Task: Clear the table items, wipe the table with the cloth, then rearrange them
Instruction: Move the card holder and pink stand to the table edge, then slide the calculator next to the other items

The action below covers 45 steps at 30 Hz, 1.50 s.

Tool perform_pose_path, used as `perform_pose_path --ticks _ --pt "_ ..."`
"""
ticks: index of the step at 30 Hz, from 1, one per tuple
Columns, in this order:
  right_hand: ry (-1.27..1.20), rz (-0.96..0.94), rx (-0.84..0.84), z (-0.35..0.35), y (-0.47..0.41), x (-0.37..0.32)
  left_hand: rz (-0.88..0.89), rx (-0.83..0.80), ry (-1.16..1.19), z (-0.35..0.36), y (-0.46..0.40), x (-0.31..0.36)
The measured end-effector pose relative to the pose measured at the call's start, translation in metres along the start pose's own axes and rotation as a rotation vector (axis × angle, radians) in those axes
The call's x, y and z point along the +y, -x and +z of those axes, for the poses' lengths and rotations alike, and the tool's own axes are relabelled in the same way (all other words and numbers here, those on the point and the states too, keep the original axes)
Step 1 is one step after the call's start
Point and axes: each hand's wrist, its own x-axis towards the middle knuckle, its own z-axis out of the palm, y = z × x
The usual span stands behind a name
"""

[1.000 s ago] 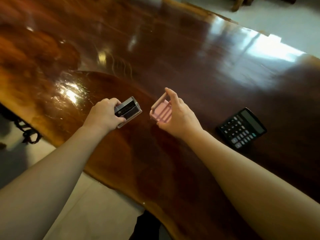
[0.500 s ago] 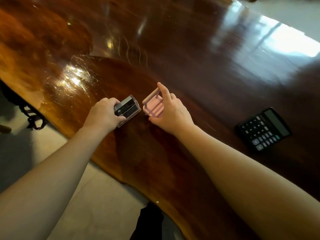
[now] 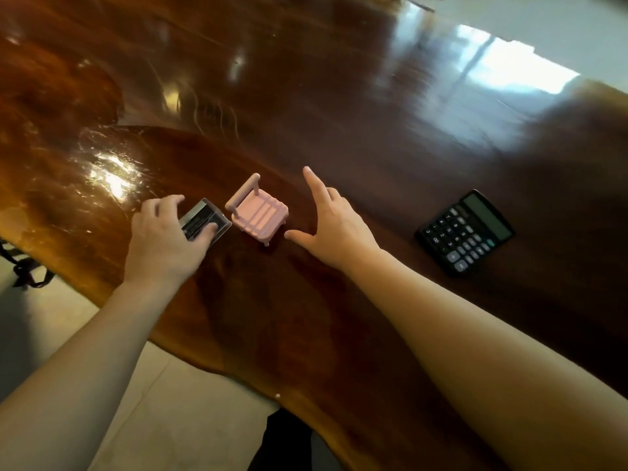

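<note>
A small pink toy chair (image 3: 259,214) stands on the glossy dark wooden table (image 3: 339,124), near its front edge. My right hand (image 3: 331,222) hovers just to the right of it, fingers spread and thumb out, not touching it. Left of the chair a small clear box with dark contents (image 3: 205,220) lies on the table. My left hand (image 3: 163,237) is over the box's near side, with the thumb resting on it and the fingers loosely raised. No cloth is in view.
A black calculator (image 3: 465,231) lies on the table to the right of my right forearm. The table's wavy front edge runs diagonally below my arms, with pale floor tiles (image 3: 170,419) beneath. A dark metal frame (image 3: 23,270) shows at the far left.
My right hand has set the pink chair down and let go, drawing back to the right. My left hand lowered the box onto the table and loosened its grip.
</note>
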Motion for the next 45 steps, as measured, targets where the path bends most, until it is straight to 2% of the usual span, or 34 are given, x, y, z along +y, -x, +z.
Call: perform_pose_path --ticks 3,5,10,15,25,36,45 --pt "0.027 0.055 0.041 -0.020 0.015 0.029 0.126 0.177 -0.036 -0.005 0.019 0.031" --pt "0.044 0.095 0.065 -0.035 0.027 0.053 0.221 0.214 0.004 -0.003 0.031 0.056" --pt "0.121 0.232 0.113 -0.070 0.050 0.107 0.423 0.024 0.089 0.022 0.057 0.122" --pt "0.243 0.417 0.083 -0.092 0.071 0.157 0.415 -0.220 -0.010 0.062 0.068 0.170" --pt "0.348 0.566 0.019 -0.094 0.095 0.219 0.456 -0.364 -0.177 0.116 0.085 0.217" --pt "0.349 0.550 -0.013 -0.088 0.085 0.229 0.452 -0.385 -0.243 0.131 0.090 0.216" --pt "0.393 0.539 0.039 -0.093 0.077 0.228 0.461 -0.377 -0.230 0.128 0.088 0.211"
